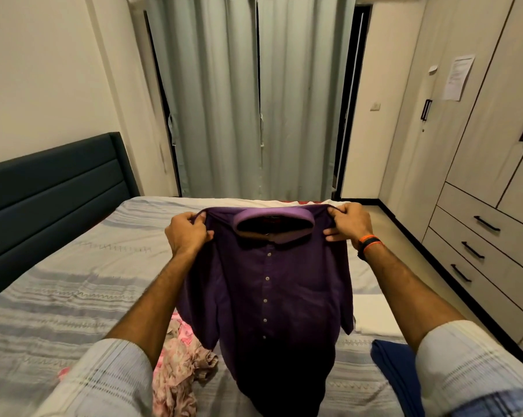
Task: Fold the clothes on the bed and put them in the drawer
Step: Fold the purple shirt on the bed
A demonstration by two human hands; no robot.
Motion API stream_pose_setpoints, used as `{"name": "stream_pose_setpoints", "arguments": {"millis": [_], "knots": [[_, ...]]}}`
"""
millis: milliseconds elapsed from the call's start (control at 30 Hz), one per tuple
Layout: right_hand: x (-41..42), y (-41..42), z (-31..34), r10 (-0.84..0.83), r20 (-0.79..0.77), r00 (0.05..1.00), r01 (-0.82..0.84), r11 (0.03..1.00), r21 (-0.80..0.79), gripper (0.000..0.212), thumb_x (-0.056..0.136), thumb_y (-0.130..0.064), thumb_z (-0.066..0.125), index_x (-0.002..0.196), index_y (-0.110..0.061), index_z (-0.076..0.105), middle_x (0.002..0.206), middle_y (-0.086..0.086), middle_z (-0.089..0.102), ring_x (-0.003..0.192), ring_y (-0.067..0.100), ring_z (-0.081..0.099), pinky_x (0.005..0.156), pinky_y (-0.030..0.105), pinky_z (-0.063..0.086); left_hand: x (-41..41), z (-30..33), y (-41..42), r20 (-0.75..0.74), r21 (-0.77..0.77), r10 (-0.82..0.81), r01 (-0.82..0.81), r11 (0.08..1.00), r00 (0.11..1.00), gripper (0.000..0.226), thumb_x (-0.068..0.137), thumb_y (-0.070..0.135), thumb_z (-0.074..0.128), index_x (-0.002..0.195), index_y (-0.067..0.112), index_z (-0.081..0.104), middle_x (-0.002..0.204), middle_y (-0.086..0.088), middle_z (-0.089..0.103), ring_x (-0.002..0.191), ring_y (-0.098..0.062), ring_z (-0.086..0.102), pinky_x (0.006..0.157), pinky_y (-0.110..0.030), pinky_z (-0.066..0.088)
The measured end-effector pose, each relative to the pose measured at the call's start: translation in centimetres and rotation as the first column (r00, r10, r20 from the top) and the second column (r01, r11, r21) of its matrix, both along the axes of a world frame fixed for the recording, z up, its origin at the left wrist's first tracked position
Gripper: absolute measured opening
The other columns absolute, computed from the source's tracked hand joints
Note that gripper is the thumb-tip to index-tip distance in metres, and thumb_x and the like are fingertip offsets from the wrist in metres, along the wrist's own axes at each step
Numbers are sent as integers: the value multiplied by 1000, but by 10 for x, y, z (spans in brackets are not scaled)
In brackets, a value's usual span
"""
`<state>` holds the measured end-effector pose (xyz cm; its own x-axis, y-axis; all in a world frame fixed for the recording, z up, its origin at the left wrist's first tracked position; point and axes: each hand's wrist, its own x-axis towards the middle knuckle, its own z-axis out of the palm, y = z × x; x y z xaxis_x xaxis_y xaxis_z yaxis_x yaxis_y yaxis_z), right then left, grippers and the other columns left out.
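A dark purple button-up shirt (pixel 272 296) hangs in the air over the bed (pixel 73 281), buttons facing me, collar at the top. My left hand (pixel 188 233) pinches its left shoulder and my right hand (pixel 349 224) pinches its right shoulder. The shirt's hem reaches down to the bedsheet. A crumpled pink floral garment (pixel 179 365) lies on the bed below my left arm. A folded blue garment (pixel 395 374) lies on the bed under my right arm. A wardrobe with three drawers (pixel 477 251), all closed, stands at the right.
A folded white cloth (pixel 371 314) rests on the bed's right side. A dark padded headboard (pixel 49 194) lines the left. Grey curtains (pixel 254 100) hang beyond the bed. A strip of floor (pixel 404 245) runs between bed and wardrobe.
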<state>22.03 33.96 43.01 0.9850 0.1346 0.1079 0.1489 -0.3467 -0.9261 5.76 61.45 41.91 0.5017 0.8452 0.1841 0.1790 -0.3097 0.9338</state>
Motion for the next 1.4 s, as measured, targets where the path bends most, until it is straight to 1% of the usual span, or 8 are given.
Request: {"name": "stream_pose_setpoints", "arguments": {"millis": [100, 233, 500, 767, 900, 1067, 1233, 1400], "knots": [[6, -1, 9, -32, -48, 998, 38, 991, 128, 30, 93, -20, 67, 65, -15, 57, 80, 15, 69, 65, 32, 71, 66, 50, 61, -1, 10, 2, -37, 193, 78, -70, 979, 996, 28, 91, 37, 64, 84, 12, 75, 83, -9, 75, 86, -29, 69, 84, -35, 53], [16, -6, 22, -63, 38, 997, 57, 990, 130, 33, 86, -26, 74, 57, -17, 60, 77, 17, 73, 73, 32, 74, 78, 55, 59, -5, 33, -3, -3, 341, 137, -128, 931, 991, 30, 90, 39, 65, 93, 13, 78, 91, -12, 75, 94, -34, 66, 88, -38, 49], [8, -6, 80, -156, 307, 939, 126, 985, 116, 24, 89, -34, 70, 76, -17, 60, 78, 0, 67, 78, 19, 64, 76, 31, 50, 7, 79, 2, 206, 306, 60, -122, 944, 977, 33, 90, 37, 67, 107, 10, 75, 113, -7, 73, 111, -24, 65, 107, -33, 44], [7, -15, 73, -136, 299, 945, 124, 991, 59, 23, 91, -33, 68, 75, -19, 60, 82, 5, 72, 84, 23, 68, 79, 35, 54, 4, 73, -4, 182, 282, 48, -99, 954, 982, 28, 91, 35, 66, 103, 12, 76, 97, -9, 75, 95, -27, 67, 97, -36, 51], [0, -21, 68, -173, 331, 927, 159, 985, 71, 23, 92, -32, 67, 75, -19, 59, 80, 0, 66, 79, 20, 62, 71, 27, 42, 1, 69, -12, 180, 330, 76, -133, 935, 981, 27, 93, 34, 64, 100, 10, 76, 92, -9, 75, 84, -21, 63, 89, -35, 48], [4, -28, 55, -170, 300, 939, 151, 985, 85, 23, 85, -35, 74, 69, -23, 61, 77, -2, 72, 80, 20, 71, 83, 40, 58, 3, 60, -15, 101, 347, 98, -128, 929, 990, 30, 93, 38, 62, 94, 12, 75, 88, -10, 73, 85, -28, 65, 80, -35, 49], [2, -34, 44, -247, 369, 896, 207, 967, 146, 25, 79, -33, 76, 63, -24, 59, 67, -4, 67, 69, 21, 69, 73, 44, 59, 8, 47, -16, 52, 375, 98, -110, 920, 994, 34, 92, 46, 56, 75, 18, 65, 73, -2, 66, 72, -23, 60, 69, -34, 47], [9, -34, 35, -305, 453, 838, 222, 948, 229, 18, 73, -29, 71, 64, -17, 62, 61, -3, 62, 61, 21, 60, 62, 43, 56, 16, 40, -19, 152, 431, 62, -123, 894, 986, 35, 88, 29, 59, 58, 15, 47, 52, 1, 49, 53, -19, 46, 56, -31, 36]]}}
